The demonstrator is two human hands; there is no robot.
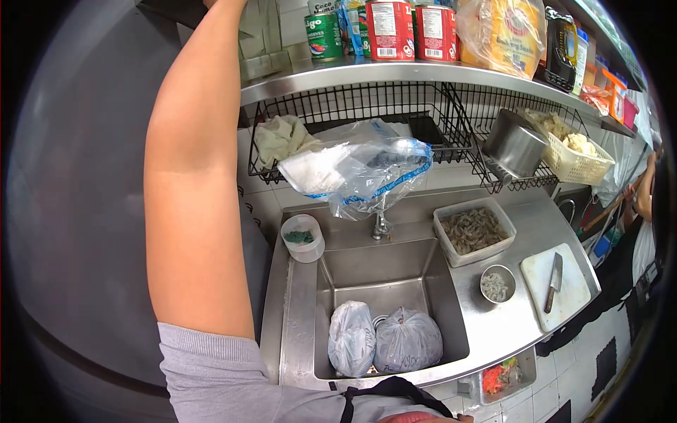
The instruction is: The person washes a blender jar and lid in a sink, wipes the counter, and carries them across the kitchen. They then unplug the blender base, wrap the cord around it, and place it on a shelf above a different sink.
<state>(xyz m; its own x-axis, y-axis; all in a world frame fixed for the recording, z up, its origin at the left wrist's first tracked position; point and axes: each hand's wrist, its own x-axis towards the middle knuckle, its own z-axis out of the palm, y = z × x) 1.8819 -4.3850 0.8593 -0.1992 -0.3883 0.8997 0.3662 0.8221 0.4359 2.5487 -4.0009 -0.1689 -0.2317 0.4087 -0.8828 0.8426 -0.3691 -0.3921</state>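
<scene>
My left arm reaches up along the left side past the shelf's end, and its hand is cut off by the top edge. My right hand is out of view. Below me is a steel sink (pixel 384 271) holding two tied plastic bags, one whitish bag (pixel 351 340) and one greyish bag (pixel 409 341). Right of the sink stand a plastic tub of shrimp (pixel 474 233) and a small metal bowl (pixel 498 284) with pale peeled pieces. A knife (pixel 553 282) lies on a white cutting board (pixel 572 296).
Overhead, a steel shelf (pixel 395 72) carries cans (pixel 390 29) and bagged goods. Black wire racks (pixel 367 106) hold a cloth, clear plastic bags (pixel 360 169), a metal pot (pixel 515 144) and a cream basket (pixel 582 161). A round tub (pixel 303 237) stands left of the faucet. Another person is at far right.
</scene>
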